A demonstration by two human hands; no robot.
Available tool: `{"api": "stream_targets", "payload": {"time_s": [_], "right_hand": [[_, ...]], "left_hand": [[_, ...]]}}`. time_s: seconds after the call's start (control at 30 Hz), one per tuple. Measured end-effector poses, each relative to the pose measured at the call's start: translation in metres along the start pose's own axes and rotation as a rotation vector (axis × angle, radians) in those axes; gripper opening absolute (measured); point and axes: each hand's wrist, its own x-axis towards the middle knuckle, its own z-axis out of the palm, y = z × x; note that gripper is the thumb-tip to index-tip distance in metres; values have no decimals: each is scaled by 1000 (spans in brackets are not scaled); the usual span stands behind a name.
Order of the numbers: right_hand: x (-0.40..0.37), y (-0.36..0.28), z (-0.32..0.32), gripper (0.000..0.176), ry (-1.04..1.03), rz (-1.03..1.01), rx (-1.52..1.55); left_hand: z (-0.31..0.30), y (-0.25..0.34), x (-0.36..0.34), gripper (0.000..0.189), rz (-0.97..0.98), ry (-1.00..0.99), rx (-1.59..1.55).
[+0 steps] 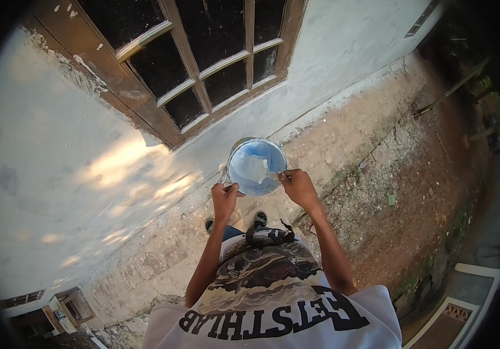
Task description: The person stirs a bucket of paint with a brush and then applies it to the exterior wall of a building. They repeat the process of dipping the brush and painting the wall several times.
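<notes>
A pail [238, 156] with a pale blue, white-smeared inside is held up in front of my body, its mouth facing me. My left hand [225, 199] is closed on its near left rim, thumb along the edge. At the right side of the rim, my right hand [297, 187] is closed in a pinch. From those fingers a short tool coated in white, apparently a paintbrush [257, 169], reaches into the pail; its exact shape is hard to make out against the white stuff inside.
A whitewashed wall [46, 192] with patchy paint runs along the left. Set in it is a brown wooden window frame [195, 81] with dark panes. Underfoot is a worn paved strip [163, 256], bordered on the right by rough earth and gravel [389, 227].
</notes>
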Motion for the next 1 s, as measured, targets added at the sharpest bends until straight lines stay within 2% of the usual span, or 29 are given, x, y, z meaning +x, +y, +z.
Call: {"api": "stream_targets", "payload": {"time_s": [0.1,0.17,0.3,0.4,0.47,0.6,0.67,0.77,1.0], "right_hand": [[-3,8,10,25,89,-108,18],[-5,6,9,24,-24,-115,-84],[-1,13,3,25,-6,-167,-113],[0,16,-7,25,-44,-133,-46],[-1,17,-11,25,-133,18,165],[-11,14,-8,23,-45,-21,222],[-15,16,1,22,167,-311,83],[-16,9,13,25,164,-359,-30],[-25,4,29,33,70,-493,-13]], "left_hand": [[-1,-5,3,21,6,12,5],[-2,-5,4,20,33,-14,20],[-3,-11,4,20,51,-47,62],[-1,-6,2,19,40,-49,-14],[-1,-3,1,18,26,-42,13],[-1,5,1,14,-15,-7,54],[-1,4,2,13,-16,0,65],[0,-5,3,12,-7,-13,45],[1,-5,2,17,-9,-4,-39]]}}
